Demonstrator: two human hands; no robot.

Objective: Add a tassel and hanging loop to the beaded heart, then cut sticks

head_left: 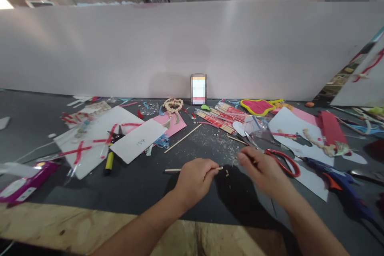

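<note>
My left hand (196, 178) is closed around a thin wooden stick (173, 170), which looks like a chopstick. The stick runs nearly level, and its short end pokes out past my fingertips to the right. Small cut bits of wood (227, 173) lie on the dark tabletop just beyond that end. To the right, my right hand (262, 170) is raised a little with curled fingers; what it grips, if anything, is hidden. Red-handled scissors (283, 163) lie beside it. Another wooden stick (183, 138) rests slantwise on the table, near scattered crumbs (220, 146).
Red-wrapped bundles of sticks (219, 121) and a bead ring (173, 105) lie farther back. A phone (198, 89) leans against the white partition (120, 52). A purple glue gun (28, 182) and white card (138, 141) are left; a blue glue gun (336, 182) is right.
</note>
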